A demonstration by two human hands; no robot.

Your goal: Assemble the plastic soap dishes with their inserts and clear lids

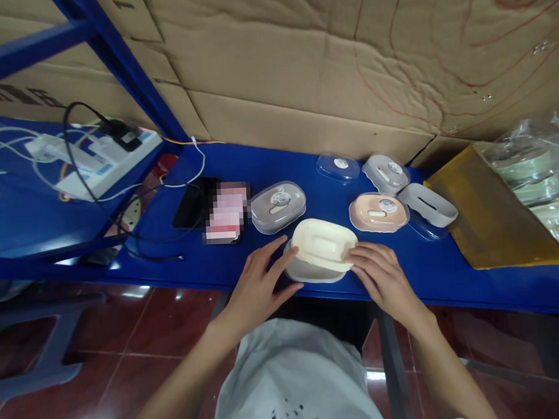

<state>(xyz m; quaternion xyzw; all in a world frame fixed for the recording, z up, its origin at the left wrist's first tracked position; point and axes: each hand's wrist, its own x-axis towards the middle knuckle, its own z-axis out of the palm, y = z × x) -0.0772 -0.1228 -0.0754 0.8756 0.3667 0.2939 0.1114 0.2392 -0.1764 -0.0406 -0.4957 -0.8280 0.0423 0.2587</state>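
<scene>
A cream oval tray (pixel 325 243) is tilted over a grey oval dish (pixel 313 272) near the front edge of the blue table. My right hand (pixel 379 270) grips the cream tray's right end between thumb and fingers. Beside the left end of both pieces is my left hand (pixel 264 279), its fingers spread, with fingertips at the rims. Behind them lie a grey lidded box (pixel 270 219) on the left and a peach lidded box (pixel 371 220) on the right, each with a small pale piece and a round label.
Farther back are a clear lid (pixel 328 167), another grey box (pixel 381 178) and a slotted grey piece (pixel 422 199). A yellow bin (pixel 500 223) with wrapped pieces stands right. Left are phones (pixel 226 215), cables and a power strip (pixel 113 165); cardboard (pixel 277 84) rises behind.
</scene>
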